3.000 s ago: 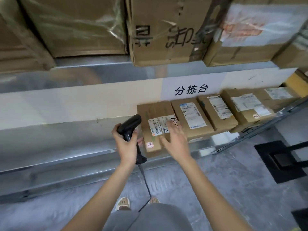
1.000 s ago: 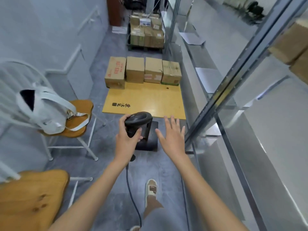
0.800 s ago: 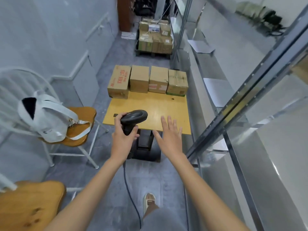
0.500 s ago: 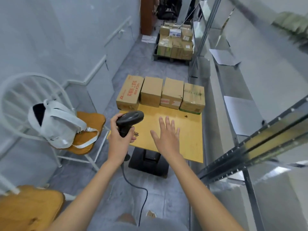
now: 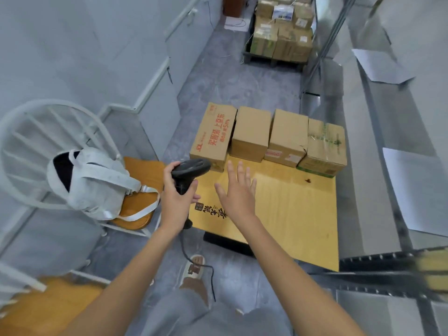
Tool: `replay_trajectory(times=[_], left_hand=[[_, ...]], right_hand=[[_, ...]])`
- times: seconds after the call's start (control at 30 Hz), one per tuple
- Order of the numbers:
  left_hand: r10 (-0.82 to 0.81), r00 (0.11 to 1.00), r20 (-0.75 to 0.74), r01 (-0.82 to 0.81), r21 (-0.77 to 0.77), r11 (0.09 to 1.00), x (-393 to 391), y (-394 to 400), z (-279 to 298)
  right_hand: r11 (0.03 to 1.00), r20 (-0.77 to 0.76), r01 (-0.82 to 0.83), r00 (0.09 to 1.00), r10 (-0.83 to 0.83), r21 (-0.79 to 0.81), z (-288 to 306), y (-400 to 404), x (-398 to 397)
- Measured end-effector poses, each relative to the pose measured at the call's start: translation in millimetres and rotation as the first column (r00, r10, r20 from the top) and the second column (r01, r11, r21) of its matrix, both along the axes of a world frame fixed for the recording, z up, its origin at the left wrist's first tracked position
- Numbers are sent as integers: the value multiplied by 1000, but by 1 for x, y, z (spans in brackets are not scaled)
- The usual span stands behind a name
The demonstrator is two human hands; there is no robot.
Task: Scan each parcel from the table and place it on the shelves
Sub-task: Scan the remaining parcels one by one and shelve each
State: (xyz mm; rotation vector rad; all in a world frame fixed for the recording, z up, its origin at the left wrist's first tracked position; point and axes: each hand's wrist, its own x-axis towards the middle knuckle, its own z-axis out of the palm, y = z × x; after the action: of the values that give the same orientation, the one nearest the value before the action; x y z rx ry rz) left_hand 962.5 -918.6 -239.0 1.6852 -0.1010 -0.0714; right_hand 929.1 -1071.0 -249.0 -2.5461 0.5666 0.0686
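Since a moment ago the person has turned from the shelves and closed on the tabletop, so the next pick-up looks near: four parcels stand in a row along its far edge. The left hand grips the scanner; the right hand reaches forward, fingers straight and spread, holding nothing. A chair with a white bag stands beside the left edge, clear of the reach.
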Motion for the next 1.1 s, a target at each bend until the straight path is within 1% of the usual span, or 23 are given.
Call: replay_trajectory(times=[0.1, 0.17, 0.27, 0.37, 0.5, 0.6, 0.7, 0.8, 0.9, 1.0, 1.1], left_hand=[[21, 1000, -21, -22, -18, 1000, 38, 6, -3], [30, 999, -20, -31, -25, 999, 61, 7, -4], [12, 999, -32, -13, -30, 999, 93, 11, -8], [13, 999, -34, -14, -25, 1000, 116, 18, -16], [67, 994, -81, -70, -33, 997, 134, 27, -31], [58, 992, -108, -63, -43, 997, 143, 29, -41], [29, 993, -117, -35, -53, 998, 150, 29, -47], [32, 992, -124, -40, -58, 998, 152, 31, -52], [49, 992, -120, -55, -44, 998, 148, 35, -54], [70, 990, -124, -76, -45, 996, 141, 42, -52], [114, 985, -131, -121, -44, 992, 133, 47, -48]], right_hand=[[1000, -19, -2, 1000, 2, -27, -6, 10, 49], [1000, -40, 3, 999, -4, -16, -12, 15, 82], [998, -92, 60, 994, -57, 26, -25, 21, 129], [995, -125, 97, 988, -93, 27, -39, 22, 171], [993, -215, 115, 971, -109, 13, -59, 18, 210], [992, -279, 122, 952, -128, -37, -73, 12, 228], [987, -309, 98, 942, -134, -131, -87, 14, 237], [977, -290, 97, 945, -150, -188, -98, 23, 233], [974, -250, 118, 954, -164, -192, -102, 37, 220], [978, -233, 75, 965, -120, -196, -104, 52, 197], [984, -207, 76, 972, -109, -159, -102, 71, 162]])
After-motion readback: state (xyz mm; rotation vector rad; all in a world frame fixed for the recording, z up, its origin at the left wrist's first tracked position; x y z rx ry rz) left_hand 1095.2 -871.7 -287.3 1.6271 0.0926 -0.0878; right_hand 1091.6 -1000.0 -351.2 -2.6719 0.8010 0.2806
